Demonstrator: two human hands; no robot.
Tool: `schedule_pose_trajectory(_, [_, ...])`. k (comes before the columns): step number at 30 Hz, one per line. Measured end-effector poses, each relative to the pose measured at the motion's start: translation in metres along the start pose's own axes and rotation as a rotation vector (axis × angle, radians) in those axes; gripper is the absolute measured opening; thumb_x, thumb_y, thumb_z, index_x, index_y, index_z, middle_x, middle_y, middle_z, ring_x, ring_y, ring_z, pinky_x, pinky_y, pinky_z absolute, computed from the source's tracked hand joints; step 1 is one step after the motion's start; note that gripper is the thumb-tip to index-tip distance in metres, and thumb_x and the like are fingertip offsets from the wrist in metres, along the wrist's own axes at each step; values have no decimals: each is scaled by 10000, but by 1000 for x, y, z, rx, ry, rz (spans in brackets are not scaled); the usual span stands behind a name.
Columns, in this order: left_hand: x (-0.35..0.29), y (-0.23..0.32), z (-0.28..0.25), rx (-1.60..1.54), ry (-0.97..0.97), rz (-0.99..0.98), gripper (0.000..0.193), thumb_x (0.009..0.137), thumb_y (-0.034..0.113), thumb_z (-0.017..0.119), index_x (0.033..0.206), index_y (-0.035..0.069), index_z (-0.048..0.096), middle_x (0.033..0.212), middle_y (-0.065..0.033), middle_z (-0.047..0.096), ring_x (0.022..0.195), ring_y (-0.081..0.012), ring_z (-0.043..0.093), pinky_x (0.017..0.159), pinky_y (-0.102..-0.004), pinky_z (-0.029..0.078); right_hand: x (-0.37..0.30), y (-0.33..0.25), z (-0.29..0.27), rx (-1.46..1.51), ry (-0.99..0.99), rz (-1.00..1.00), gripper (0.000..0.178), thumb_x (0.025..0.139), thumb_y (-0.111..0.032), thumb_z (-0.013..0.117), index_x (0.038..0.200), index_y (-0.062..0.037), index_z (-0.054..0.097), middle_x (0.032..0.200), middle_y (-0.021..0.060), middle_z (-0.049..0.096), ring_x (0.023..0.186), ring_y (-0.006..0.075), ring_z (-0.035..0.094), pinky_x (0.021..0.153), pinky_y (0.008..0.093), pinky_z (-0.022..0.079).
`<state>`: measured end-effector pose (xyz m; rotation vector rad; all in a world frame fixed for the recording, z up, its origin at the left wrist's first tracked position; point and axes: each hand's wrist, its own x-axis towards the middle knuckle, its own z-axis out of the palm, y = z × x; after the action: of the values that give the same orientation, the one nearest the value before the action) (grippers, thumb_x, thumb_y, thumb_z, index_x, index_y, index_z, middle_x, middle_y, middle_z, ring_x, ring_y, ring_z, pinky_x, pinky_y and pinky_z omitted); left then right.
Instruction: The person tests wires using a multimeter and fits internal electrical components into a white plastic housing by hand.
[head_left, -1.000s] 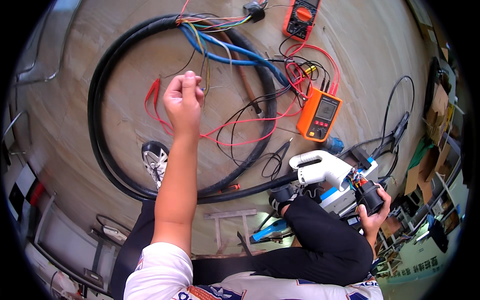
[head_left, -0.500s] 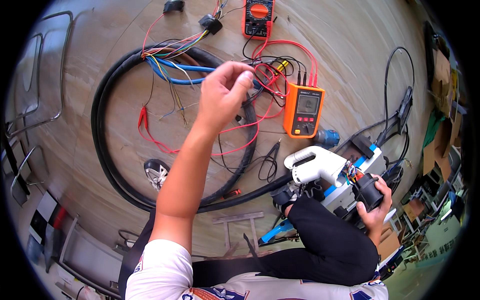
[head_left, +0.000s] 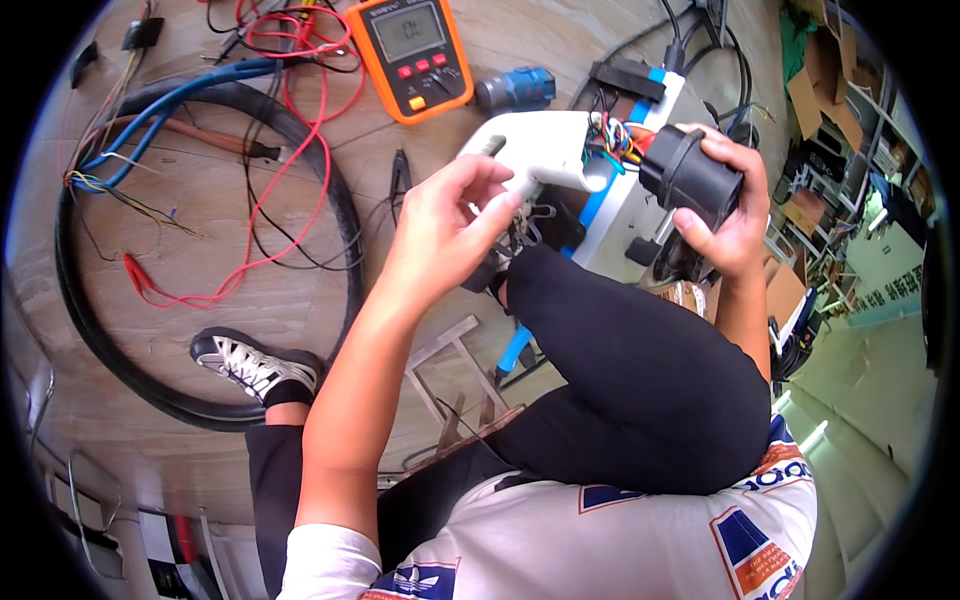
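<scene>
**Working on the plug's little wires**

The big black cable loop (head_left: pixel 200 400) lies on the floor (head_left: pixel 560 60). The white handle (head_left: pixel 545 150) sits over the knee. The right hand (head_left: pixel 725 215) has its grip closed around the black plug (head_left: pixel 688 178). The left hand (head_left: pixel 445 225) pinches near the colored wires (head_left: pixel 612 135); whether it holds anything, I cannot tell. Next probably needs careful fingers. The orange meter (head_left: pixel 412 55) and red leads (head_left: pixel 300 110) lie nearby.

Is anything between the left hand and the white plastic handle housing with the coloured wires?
Nothing visible. The left hand is already at the white plastic handle housing, fingertips at its lower edge. The right hand grips the black round connector at the housing's wire end, clear of the left.
</scene>
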<state>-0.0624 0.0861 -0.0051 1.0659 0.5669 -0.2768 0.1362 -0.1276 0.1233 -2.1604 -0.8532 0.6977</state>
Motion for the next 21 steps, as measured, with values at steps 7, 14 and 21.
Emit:
schedule_pose_trajectory(7, [36, -1, 48, 296, 122, 460, 469, 812, 252, 764, 1201, 20, 640, 1157, -155, 651, 1080, -306, 636, 927, -410, 520, -26, 8, -1, 145, 0, 27, 647, 690, -63, 804, 1265, -29, 508, 1339, 233, 556, 1213, 287, 577, 1018, 396, 481])
schedule_pose_trajectory(14, [67, -23, 59, 434, -130, 550, 848, 667, 423, 834, 1319, -43, 556, 1302, -230, 596, 1273, -381, 533, 1088, -425, 422, -45, 4, 3, 196, -31, -59, 663, 676, -55, 813, 1264, -21, 509, 1346, 290, 539, 1236, 319, 575, 1016, 403, 486])
schedule_pose_trajectory(21, [60, -18, 44, 523, -330, 417, 766, 669, 346, 759, 1304, -17, 532, 1186, -196, 605, 1147, -335, 574, 997, -395, 451, -55, 2, 12, 184, -102, -169, 685, 642, -59, 829, 1258, -3, 535, 1307, 303, 566, 1210, 342, 601, 1002, 406, 488])
